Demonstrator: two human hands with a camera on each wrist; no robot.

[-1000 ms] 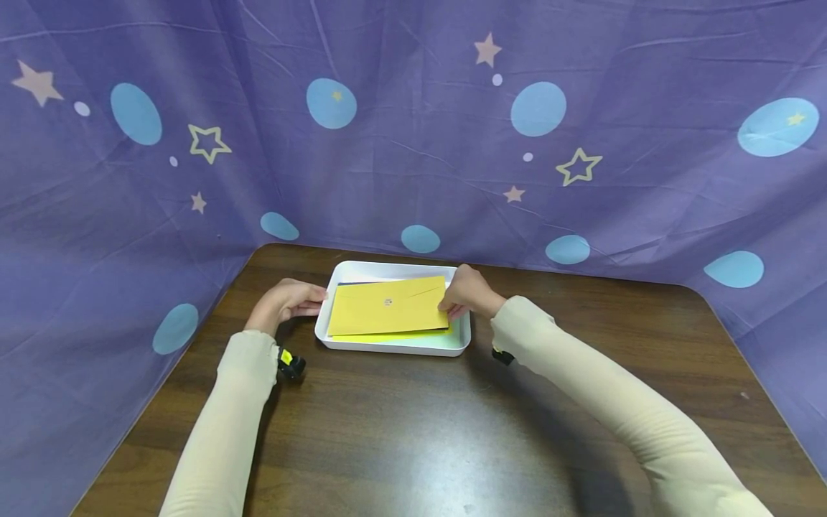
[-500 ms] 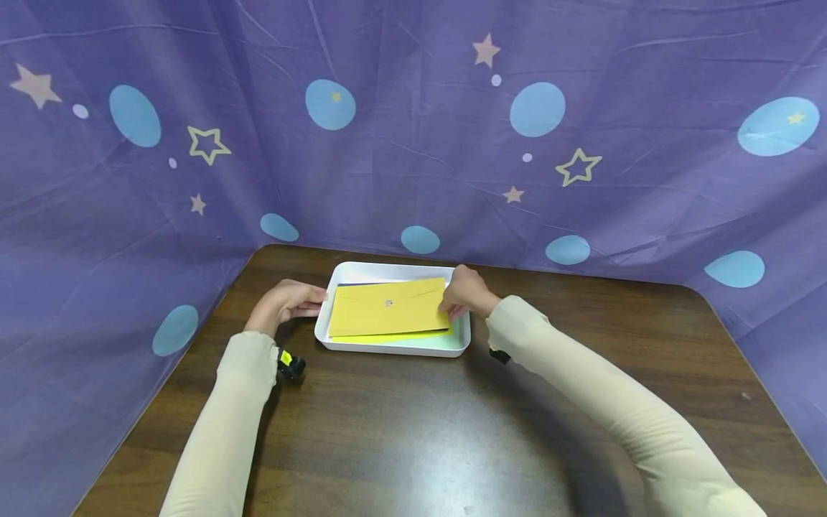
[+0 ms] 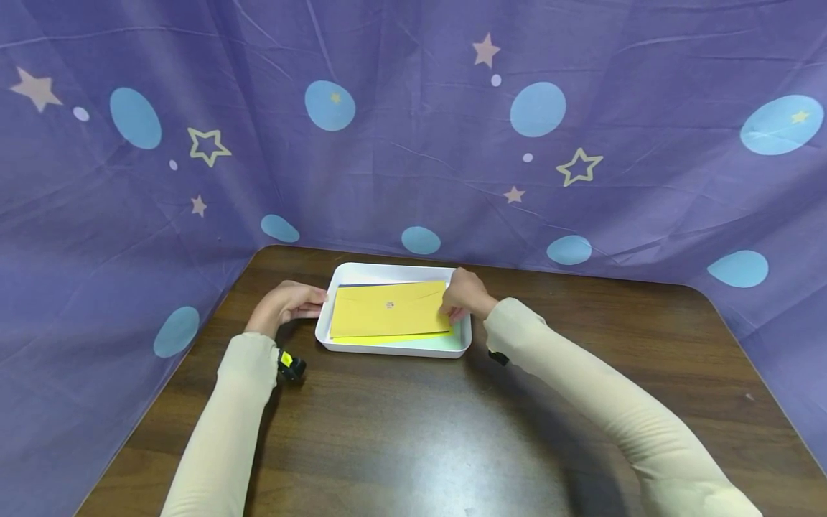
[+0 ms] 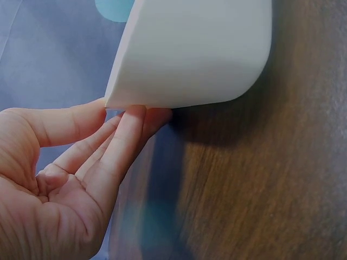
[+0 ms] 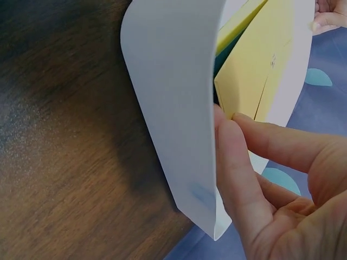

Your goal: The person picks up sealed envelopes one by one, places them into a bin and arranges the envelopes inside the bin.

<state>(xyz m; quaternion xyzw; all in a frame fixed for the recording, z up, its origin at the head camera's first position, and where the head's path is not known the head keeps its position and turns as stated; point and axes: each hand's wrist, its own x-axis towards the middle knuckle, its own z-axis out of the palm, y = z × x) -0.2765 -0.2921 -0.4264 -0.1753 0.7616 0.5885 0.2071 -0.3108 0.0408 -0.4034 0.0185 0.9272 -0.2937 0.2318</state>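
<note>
A white tray [image 3: 390, 352] lies on the table with a small stack of envelopes in it. On top is a dull-yellow envelope [image 3: 381, 309] with a small round seal; in the right wrist view its right end is tilted up. My right hand [image 3: 465, 293] reaches over the tray's right rim and pinches that end between thumb and fingers. My left hand [image 3: 291, 301] holds the left side of the tray, thumb at the rim and fingertips against the outer wall. Under the top envelope show a bright-yellow envelope [image 3: 368, 339] and a strip of a dark-blue one [image 3: 349, 286].
The brown wooden table [image 3: 388, 431] reaches toward me and to both sides. A purple curtain [image 3: 413, 143] with stars and blue spots hangs behind and beside it. A black wrist camera [image 3: 292, 366] sits at the left cuff.
The right end of the dull-yellow envelope has come down slightly in the tray, with my right hand still pinching it. The left hand and the tray stay in place.
</note>
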